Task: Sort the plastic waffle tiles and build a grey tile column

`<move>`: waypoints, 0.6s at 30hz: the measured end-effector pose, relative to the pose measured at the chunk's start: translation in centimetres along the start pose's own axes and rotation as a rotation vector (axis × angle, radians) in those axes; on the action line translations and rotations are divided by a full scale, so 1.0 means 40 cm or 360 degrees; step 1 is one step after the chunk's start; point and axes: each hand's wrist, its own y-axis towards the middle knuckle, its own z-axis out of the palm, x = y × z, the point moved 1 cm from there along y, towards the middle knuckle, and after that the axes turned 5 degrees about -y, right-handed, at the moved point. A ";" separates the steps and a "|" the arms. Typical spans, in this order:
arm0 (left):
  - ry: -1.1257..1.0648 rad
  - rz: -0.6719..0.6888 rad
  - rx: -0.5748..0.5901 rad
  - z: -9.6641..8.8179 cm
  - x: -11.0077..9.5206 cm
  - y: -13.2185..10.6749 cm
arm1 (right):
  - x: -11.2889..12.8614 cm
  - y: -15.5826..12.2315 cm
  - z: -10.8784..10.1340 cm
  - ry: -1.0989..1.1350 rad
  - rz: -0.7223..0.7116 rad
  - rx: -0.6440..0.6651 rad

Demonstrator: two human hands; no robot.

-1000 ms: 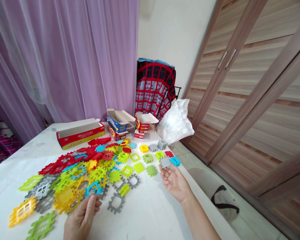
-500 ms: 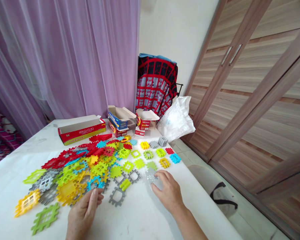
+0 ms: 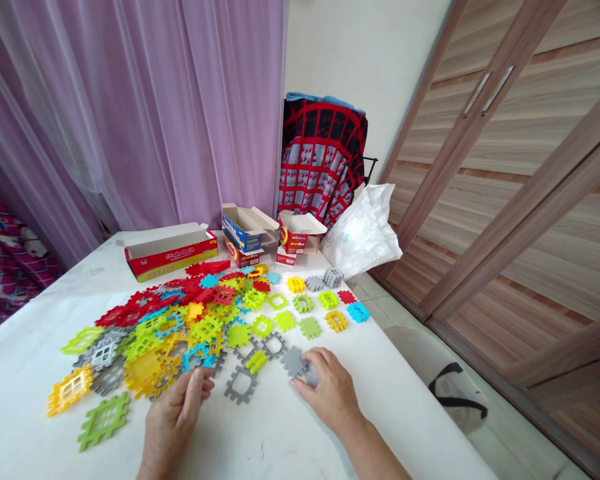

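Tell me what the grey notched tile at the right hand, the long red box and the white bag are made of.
The grey tile at the right hand looks like moulded plastic: matte, with crisp, evenly notched edges. The long red box looks like printed card, with a smooth, slightly glossy face and thin folded flaps. The white bag looks like thin plastic film, crumpled with a faint sheen.

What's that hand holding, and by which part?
The right hand holds a grey plastic notched square tile by its right edge; the left hand seems empty.
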 end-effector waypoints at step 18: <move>-0.0075 -0.0109 0.0039 -0.009 0.023 -0.003 | -0.127 0.174 -0.057 -0.0035 0.0391 -0.0280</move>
